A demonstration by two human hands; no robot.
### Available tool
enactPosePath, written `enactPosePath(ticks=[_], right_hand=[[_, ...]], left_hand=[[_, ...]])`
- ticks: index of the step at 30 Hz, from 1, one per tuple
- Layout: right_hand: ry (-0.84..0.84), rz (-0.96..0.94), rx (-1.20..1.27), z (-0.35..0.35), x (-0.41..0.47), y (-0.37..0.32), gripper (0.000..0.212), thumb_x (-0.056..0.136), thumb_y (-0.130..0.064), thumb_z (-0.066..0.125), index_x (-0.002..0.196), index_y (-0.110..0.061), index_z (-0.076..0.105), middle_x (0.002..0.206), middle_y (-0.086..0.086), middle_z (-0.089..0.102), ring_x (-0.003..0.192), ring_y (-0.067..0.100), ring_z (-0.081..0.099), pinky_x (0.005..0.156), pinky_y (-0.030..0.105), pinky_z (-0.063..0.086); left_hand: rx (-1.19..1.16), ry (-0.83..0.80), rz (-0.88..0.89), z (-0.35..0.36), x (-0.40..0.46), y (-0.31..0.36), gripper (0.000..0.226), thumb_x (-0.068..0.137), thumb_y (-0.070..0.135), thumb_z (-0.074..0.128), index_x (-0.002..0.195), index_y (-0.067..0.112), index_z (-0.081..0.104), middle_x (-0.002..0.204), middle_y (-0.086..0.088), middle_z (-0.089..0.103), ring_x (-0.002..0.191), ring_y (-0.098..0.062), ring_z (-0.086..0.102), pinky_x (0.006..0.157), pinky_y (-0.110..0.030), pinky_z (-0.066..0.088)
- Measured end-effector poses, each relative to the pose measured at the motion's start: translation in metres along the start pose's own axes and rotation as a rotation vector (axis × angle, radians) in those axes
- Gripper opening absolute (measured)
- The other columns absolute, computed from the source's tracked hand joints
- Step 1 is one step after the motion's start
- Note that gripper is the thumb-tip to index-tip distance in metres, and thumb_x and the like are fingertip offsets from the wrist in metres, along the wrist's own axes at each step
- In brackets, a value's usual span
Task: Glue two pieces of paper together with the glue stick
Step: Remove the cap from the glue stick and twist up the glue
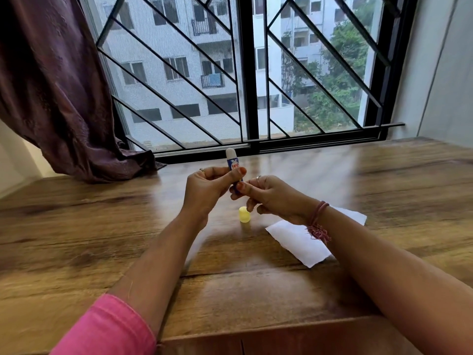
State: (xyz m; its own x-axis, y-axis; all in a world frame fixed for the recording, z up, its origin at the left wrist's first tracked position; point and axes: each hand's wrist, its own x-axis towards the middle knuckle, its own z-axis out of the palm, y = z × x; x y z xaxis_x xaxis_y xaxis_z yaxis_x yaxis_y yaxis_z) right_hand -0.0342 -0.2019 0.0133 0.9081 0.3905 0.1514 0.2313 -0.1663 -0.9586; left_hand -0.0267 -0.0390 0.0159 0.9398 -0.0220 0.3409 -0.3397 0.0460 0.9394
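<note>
Head view looks down across a wooden counter with a glossy, streaky grain, pushed up against a black-framed window with diagonal bars; pale apartment blocks and green trees show outside. A dark purple curtain hangs at the left and spills onto the counter's far edge. A plain light wall stands at the right.

Both forearms reach forward over the counter, and the hands meet above its middle. The left hand, coming from a pink sleeve, is raised with its fingers curled and the thumb pressed across the barrel of the glue stick, clamped on it. The right hand, with a reddish thread band at the wrist, has its thumb and forefinger pinched on the stick's lower end, while the other fingers curl loosely below. Each hand wears a ring.

The glue stick is held nearly upright, off the counter, with a blue body with red and white lettering and its white glue tip bare at the top. Its yellow cap stands on the counter just below the hands. A white paper lies flat under the right wrist, partly hidden by the arm; whether it is one sheet or two I cannot tell.
</note>
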Motion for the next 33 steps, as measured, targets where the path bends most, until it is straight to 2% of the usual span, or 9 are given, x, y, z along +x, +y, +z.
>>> enactPosePath(ticks=[2, 6, 8, 13, 19, 22, 24, 29, 33], right_hand=[[0.016, -0.003, -0.026, 0.0, 0.0, 0.001, 0.031, 0.096, -0.03, 0.052, 0.109, -0.004, 0.065, 0.102, 0.001, 0.068, 0.058, 0.0, 0.058, 0.049, 0.014, 0.038], [0.125, -0.021, -0.11, 0.002, 0.0, 0.001, 0.022, 0.08, -0.039, 0.072, 0.089, -0.019, 0.068, 0.069, -0.006, 0.062, 0.052, -0.003, 0.054, 0.044, 0.014, 0.038], [0.177, -0.041, -0.143, 0.002, 0.0, 0.002, 0.024, 0.074, -0.04, 0.077, 0.082, -0.019, 0.066, 0.064, -0.007, 0.058, 0.048, -0.003, 0.051, 0.042, 0.014, 0.038], [0.18, -0.122, -0.242, 0.002, 0.001, 0.001, 0.016, 0.082, -0.032, 0.071, 0.071, -0.021, 0.066, 0.049, -0.01, 0.053, 0.04, -0.003, 0.047, 0.039, 0.009, 0.035], [0.047, -0.074, -0.339, -0.003, -0.002, -0.004, 0.029, 0.096, -0.027, 0.052, 0.101, -0.001, 0.065, 0.053, -0.013, 0.06, 0.047, 0.0, 0.05, 0.045, 0.009, 0.035], [0.004, -0.023, -0.31, -0.003, -0.003, -0.004, 0.032, 0.098, -0.028, 0.048, 0.108, -0.002, 0.063, 0.081, 0.01, 0.061, 0.067, 0.019, 0.047, 0.051, 0.02, 0.033], [0.015, -0.024, -0.289, -0.001, -0.003, -0.003, 0.027, 0.097, -0.029, 0.049, 0.105, -0.007, 0.064, 0.09, 0.013, 0.06, 0.07, 0.019, 0.049, 0.05, 0.019, 0.035], [0.105, -0.077, -0.225, 0.004, -0.001, 0.001, 0.023, 0.078, -0.039, 0.074, 0.087, -0.02, 0.066, 0.075, -0.005, 0.062, 0.054, -0.004, 0.052, 0.047, 0.01, 0.039], [0.24, -0.079, -0.28, 0.005, 0.003, 0.007, 0.033, 0.07, -0.04, 0.08, 0.085, -0.015, 0.064, 0.077, -0.003, 0.059, 0.067, 0.007, 0.054, 0.065, 0.025, 0.045]], left_hand=[[0.005, -0.005, -0.002, 0.0, 0.0, 0.0, 0.032, 0.056, 0.036, 0.085, 0.08, 0.016, 0.076, 0.085, -0.009, 0.076, 0.086, -0.023, 0.071, 0.086, -0.037, 0.056], [0.017, 0.009, -0.004, -0.001, 0.0, 0.0, 0.036, 0.058, 0.035, 0.085, 0.084, 0.013, 0.075, 0.088, -0.011, 0.075, 0.094, -0.03, 0.07, 0.091, -0.045, 0.054], [0.035, 0.006, 0.002, 0.0, -0.001, -0.001, 0.037, 0.059, 0.035, 0.084, 0.086, 0.012, 0.074, 0.088, -0.012, 0.075, 0.095, -0.033, 0.069, 0.091, -0.047, 0.054], [0.053, -0.009, 0.006, 0.001, -0.001, -0.001, 0.046, 0.056, 0.038, 0.084, 0.089, 0.009, 0.074, 0.089, -0.012, 0.075, 0.096, -0.031, 0.069, 0.092, -0.044, 0.054], [0.071, -0.019, 0.003, 0.0, 0.0, -0.003, 0.036, 0.063, 0.034, 0.084, 0.089, 0.012, 0.075, 0.088, -0.01, 0.076, 0.094, -0.03, 0.069, 0.089, -0.04, 0.054], [0.079, -0.024, 0.009, 0.001, 0.001, -0.004, 0.038, 0.061, 0.036, 0.084, 0.089, 0.012, 0.075, 0.087, -0.009, 0.076, 0.09, -0.026, 0.069, 0.085, -0.036, 0.054], [0.075, -0.012, 0.006, -0.001, 0.002, -0.005, 0.039, 0.062, 0.034, 0.084, 0.091, 0.01, 0.075, 0.088, -0.01, 0.076, 0.094, -0.031, 0.069, 0.086, -0.038, 0.054], [0.056, -0.004, -0.007, -0.001, 0.002, -0.004, 0.033, 0.066, 0.028, 0.085, 0.09, 0.008, 0.075, 0.089, -0.013, 0.075, 0.087, -0.03, 0.069, 0.085, -0.041, 0.054], [0.064, -0.016, -0.019, 0.001, 0.001, -0.005, 0.032, 0.063, 0.031, 0.085, 0.086, 0.012, 0.075, 0.088, -0.009, 0.076, 0.084, -0.02, 0.069, 0.081, -0.033, 0.055]])
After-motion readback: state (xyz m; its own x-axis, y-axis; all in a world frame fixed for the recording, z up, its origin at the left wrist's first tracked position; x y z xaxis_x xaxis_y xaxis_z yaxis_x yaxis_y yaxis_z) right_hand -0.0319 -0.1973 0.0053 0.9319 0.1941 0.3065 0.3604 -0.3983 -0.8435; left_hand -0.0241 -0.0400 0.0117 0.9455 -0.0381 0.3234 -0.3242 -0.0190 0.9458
